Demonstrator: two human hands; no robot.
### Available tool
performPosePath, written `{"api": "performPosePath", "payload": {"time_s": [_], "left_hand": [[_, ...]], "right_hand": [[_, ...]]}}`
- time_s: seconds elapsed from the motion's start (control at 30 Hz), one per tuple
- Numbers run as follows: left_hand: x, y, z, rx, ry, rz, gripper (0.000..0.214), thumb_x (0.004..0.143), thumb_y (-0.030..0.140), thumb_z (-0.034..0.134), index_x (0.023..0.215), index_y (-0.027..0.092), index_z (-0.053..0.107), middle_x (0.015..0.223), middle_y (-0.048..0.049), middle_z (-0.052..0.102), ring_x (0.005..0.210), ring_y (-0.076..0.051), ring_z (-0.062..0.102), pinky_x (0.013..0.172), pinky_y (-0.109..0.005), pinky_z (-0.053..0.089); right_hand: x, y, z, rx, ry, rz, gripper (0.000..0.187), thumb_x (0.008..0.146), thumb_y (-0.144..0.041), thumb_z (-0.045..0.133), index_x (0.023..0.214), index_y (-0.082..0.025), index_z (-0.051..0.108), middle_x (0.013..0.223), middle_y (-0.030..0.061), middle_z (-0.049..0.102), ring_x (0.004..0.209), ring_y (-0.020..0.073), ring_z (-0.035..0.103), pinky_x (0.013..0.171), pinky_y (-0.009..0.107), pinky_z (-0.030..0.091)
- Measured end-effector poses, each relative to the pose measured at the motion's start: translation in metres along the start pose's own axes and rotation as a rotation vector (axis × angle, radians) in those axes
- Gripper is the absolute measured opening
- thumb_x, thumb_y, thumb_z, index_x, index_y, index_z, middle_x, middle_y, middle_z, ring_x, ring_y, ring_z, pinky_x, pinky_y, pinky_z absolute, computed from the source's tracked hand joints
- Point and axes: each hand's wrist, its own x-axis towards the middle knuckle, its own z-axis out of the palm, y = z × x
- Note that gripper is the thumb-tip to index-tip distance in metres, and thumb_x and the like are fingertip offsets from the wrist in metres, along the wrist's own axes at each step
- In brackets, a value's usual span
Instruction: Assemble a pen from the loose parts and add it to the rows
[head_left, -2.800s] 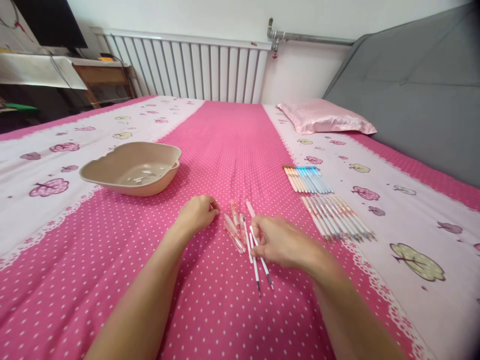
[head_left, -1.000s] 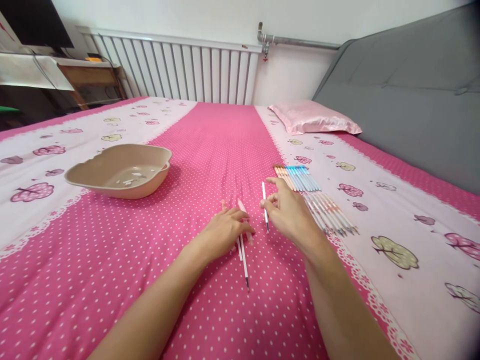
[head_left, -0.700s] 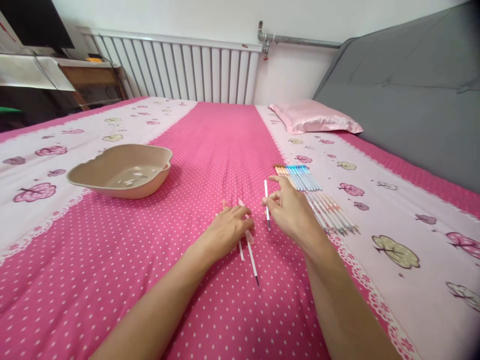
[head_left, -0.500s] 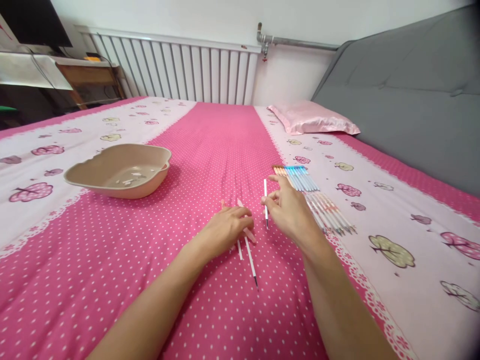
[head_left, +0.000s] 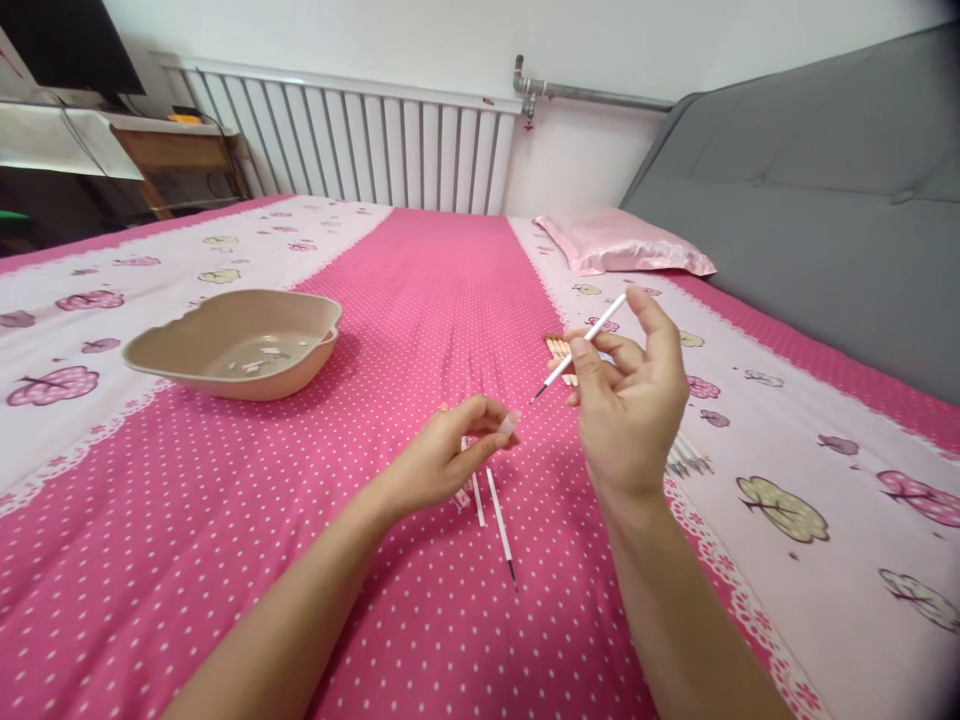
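Between the thumb and fingers of my right hand is a white pen refill, slanted with its dark tip down to the left. My left hand pinches a pale pink, see-through pen barrel, its end toward the refill's tip; the two are apart. Below my left hand a second white refill lies on the bedspread, dark tip toward me. Beside it are a thin white stick and a pink-and-white printed piece, partly under the hand.
Pens with orange ends and several pen tips lie to the right, largely covered by my right hand. A beige basin with small white pieces stands on the left. Farther back are a pink pillow and a white radiator.
My right hand has lifted the refill and tilted it, turning palm toward me. My left hand has raised the pink barrel off the bedspread and turned its end to the right.
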Motion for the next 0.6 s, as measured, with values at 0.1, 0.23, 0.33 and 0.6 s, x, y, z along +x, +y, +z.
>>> {"api": "performPosePath", "payload": {"time_s": [0.1,0.23,0.33,0.6], "left_hand": [[-0.001,0.0,0.0,-0.038,-0.007,-0.01,0.014,0.089,0.025,0.046,0.094,0.013,0.051,0.092,-0.0076,0.06,0.088,-0.015,0.061,0.08,-0.031,0.048],[-0.001,-0.001,0.0,-0.081,-0.027,-0.017,0.016,0.089,0.027,0.047,0.094,0.012,0.05,0.09,-0.0084,0.059,0.086,-0.016,0.06,0.079,-0.033,0.048],[-0.001,-0.001,0.0,-0.114,-0.028,-0.02,0.018,0.088,0.028,0.048,0.095,0.012,0.05,0.09,-0.0085,0.06,0.085,-0.016,0.06,0.078,-0.033,0.048],[-0.001,0.0,0.0,-0.186,-0.025,-0.029,0.019,0.087,0.028,0.051,0.095,0.012,0.052,0.085,-0.0076,0.06,0.081,-0.016,0.06,0.074,-0.032,0.048]], "right_hand": [[0.0,0.002,0.003,0.096,0.065,-0.082,0.053,0.09,-0.029,0.037,0.14,-0.027,0.019,0.106,0.0097,0.059,0.077,0.0171,0.063,0.059,0.029,0.051],[0.0,0.008,0.008,0.246,0.096,-0.21,0.049,0.089,-0.025,0.042,0.135,-0.029,0.027,0.1,0.0064,0.061,0.074,0.0161,0.062,0.059,0.03,0.051],[-0.001,0.009,0.01,0.249,0.076,-0.223,0.049,0.089,-0.022,0.042,0.135,-0.029,0.027,0.099,0.0064,0.062,0.076,0.0165,0.062,0.061,0.031,0.052],[-0.005,0.004,0.01,0.163,0.013,-0.192,0.05,0.09,-0.021,0.04,0.137,-0.028,0.023,0.102,0.0069,0.06,0.077,0.0157,0.062,0.065,0.03,0.053]]}}
